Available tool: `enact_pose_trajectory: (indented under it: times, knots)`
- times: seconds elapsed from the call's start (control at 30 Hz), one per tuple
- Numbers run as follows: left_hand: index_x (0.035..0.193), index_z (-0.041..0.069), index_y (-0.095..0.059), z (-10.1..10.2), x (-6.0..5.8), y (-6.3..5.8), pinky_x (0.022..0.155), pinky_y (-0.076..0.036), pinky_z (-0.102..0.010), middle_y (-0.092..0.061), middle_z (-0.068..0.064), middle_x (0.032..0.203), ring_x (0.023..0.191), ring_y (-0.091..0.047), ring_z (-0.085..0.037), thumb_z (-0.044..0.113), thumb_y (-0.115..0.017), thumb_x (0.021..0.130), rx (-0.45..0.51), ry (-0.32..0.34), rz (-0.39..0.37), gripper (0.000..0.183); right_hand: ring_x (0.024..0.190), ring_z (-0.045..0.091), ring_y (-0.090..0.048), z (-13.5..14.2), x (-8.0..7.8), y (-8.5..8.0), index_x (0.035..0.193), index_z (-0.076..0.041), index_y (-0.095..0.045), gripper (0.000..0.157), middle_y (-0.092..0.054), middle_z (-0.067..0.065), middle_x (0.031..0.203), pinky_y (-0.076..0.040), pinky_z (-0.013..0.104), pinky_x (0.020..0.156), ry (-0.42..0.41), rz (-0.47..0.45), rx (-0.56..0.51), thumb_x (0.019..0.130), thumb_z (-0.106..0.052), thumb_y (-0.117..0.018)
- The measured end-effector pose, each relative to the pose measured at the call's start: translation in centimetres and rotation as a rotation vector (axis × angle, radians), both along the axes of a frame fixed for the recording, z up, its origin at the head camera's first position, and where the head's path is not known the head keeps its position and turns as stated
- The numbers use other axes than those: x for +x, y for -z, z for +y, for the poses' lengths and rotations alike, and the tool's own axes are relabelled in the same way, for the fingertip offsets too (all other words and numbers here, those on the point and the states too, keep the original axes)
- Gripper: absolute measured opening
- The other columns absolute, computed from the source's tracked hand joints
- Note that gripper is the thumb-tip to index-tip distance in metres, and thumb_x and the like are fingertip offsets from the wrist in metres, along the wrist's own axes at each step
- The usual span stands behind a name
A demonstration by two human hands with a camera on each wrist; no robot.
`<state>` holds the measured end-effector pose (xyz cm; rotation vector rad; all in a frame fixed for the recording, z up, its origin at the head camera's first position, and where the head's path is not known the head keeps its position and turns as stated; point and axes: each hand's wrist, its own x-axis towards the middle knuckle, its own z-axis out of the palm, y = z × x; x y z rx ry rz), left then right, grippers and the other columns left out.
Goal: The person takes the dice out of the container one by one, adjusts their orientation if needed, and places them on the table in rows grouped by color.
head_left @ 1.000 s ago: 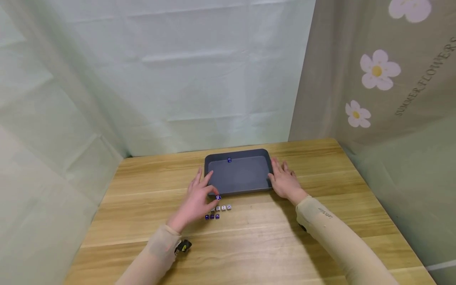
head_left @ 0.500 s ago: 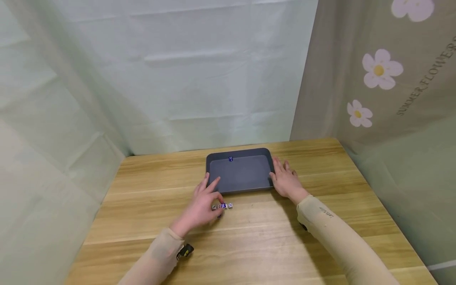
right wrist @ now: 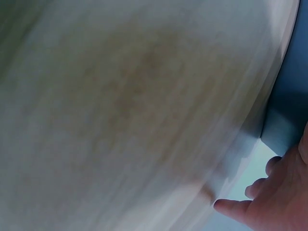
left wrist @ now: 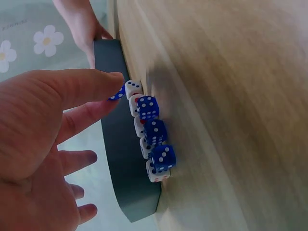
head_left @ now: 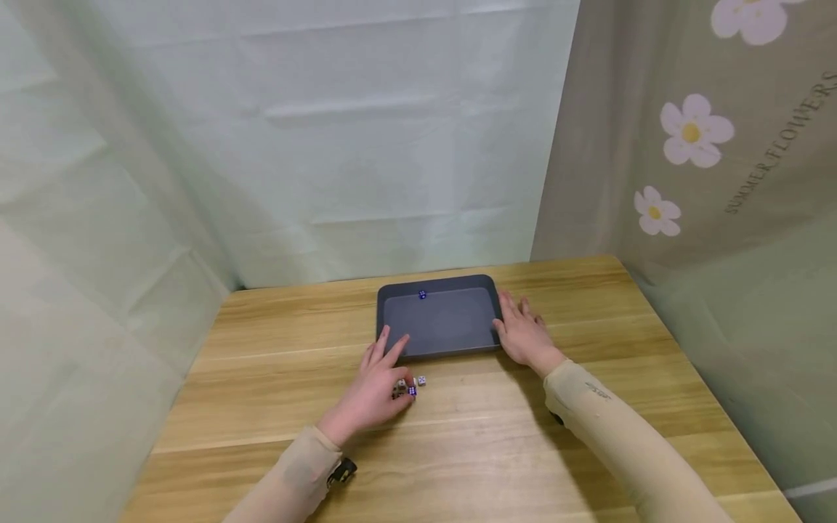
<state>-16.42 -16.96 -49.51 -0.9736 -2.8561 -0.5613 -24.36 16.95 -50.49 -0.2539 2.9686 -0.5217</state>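
Between thumb and index finger, my left hand [head_left: 374,392] pinches a blue die [head_left: 412,391] with white pips, its other fingers spread. Close by it, in the left wrist view, runs a row of white dice [left wrist: 133,88]. Alongside that row sit 3 more blue dice [left wrist: 155,132], mostly hidden by the hand in the head view. My right hand [head_left: 523,338] rests with extended fingers against the right side of the dark grey tray [head_left: 438,354]. Inside the tray, near its back wall, lies a single blue die [head_left: 422,295].
The wooden table [head_left: 497,450] carries everything, its back edge just behind the tray. Pale cloth [head_left: 392,145] hangs behind and to the left. A brown curtain [head_left: 601,181] with white flowers hangs at the right.
My left hand has brought the pinched blue die from near the tray's front edge down toward the near side of the white row. The right hand stays at the tray.
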Motion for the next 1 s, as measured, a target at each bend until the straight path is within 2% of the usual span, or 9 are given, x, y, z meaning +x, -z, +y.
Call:
enact_pose_trajectory:
  times: [0.17,0.37,0.73,1.0]
  knots:
    - [0.088,0.029,-0.076,0.25,0.14,0.18,0.122,-0.016,-0.075,-0.033,-0.021,0.172,0.161,-0.003,-0.052,0.027,-0.092,0.085,-0.062,0.003,-0.005,0.016,0.162,0.047,-0.002,-0.12,0.02,0.06,0.172,-0.01,0.001,0.069,-0.004,0.012,0.18,-0.014,0.076,0.122,0.008,0.007,-0.007,0.117,-0.036,-0.031]
    - [0.086,0.027,-0.077,0.25,0.29,0.58,0.121,-0.018,-0.075,-0.034,-0.021,0.171,0.16,-0.005,-0.054,0.024,-0.092,0.083,-0.097,0.002,0.033,0.016,0.162,0.048,-0.002,-0.17,0.14,0.11,0.172,-0.009,0.0,0.068,-0.004,0.013,0.18,-0.014,0.076,0.121,0.008,0.007,-0.016,0.117,-0.036,-0.031]
    - [0.087,0.025,-0.076,0.32,0.33,0.77,0.121,-0.018,-0.075,-0.034,-0.021,0.171,0.161,0.0,-0.051,0.022,-0.092,0.083,-0.084,0.011,0.064,0.016,0.162,0.047,-0.002,-0.18,0.05,-0.09,0.172,-0.009,0.0,0.069,-0.004,0.012,0.18,-0.015,0.075,0.122,0.004,0.005,-0.008,0.117,-0.037,-0.03]
    - [0.089,0.025,-0.074,0.3,0.41,0.89,0.123,-0.018,-0.073,-0.034,-0.021,0.171,0.161,-0.003,-0.052,0.022,-0.093,0.082,-0.076,0.013,0.083,0.02,0.162,0.045,0.0,-0.13,-0.02,0.0,0.172,-0.01,0.0,0.069,-0.004,0.011,0.18,-0.015,0.074,0.122,0.013,0.005,-0.011,0.117,-0.037,-0.031]
